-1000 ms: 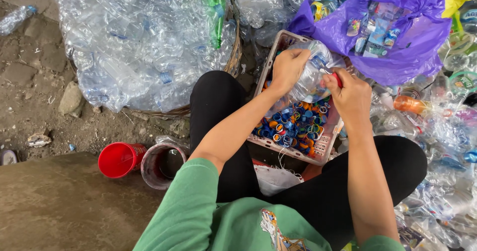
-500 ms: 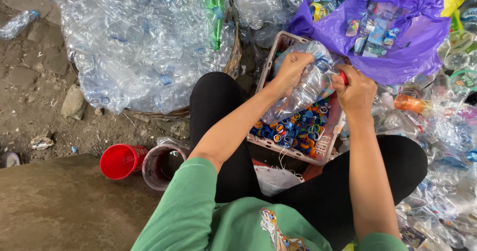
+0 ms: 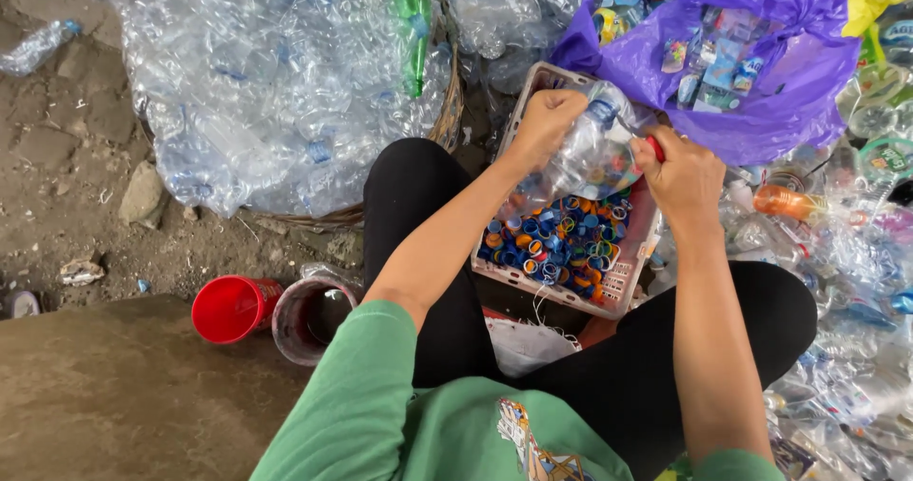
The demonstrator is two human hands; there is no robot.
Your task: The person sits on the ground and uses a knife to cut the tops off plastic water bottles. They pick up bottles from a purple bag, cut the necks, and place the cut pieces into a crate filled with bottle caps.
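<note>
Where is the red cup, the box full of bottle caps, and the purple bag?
red cup (image 3: 228, 308), head view, on its red side wall.
crate of caps (image 3: 571, 298), head view, on its near rim.
purple bag (image 3: 780, 110), head view, on its outer side.

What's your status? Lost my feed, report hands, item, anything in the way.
Left hand grips clear plastic bottle; right hand holds red-handled tool at it. Bottle over crate of bottle caps. Purple bag close behind, nothing blocking.

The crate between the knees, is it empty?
No, the crate holds many loose bottle caps, mostly blue, some orange.
</note>
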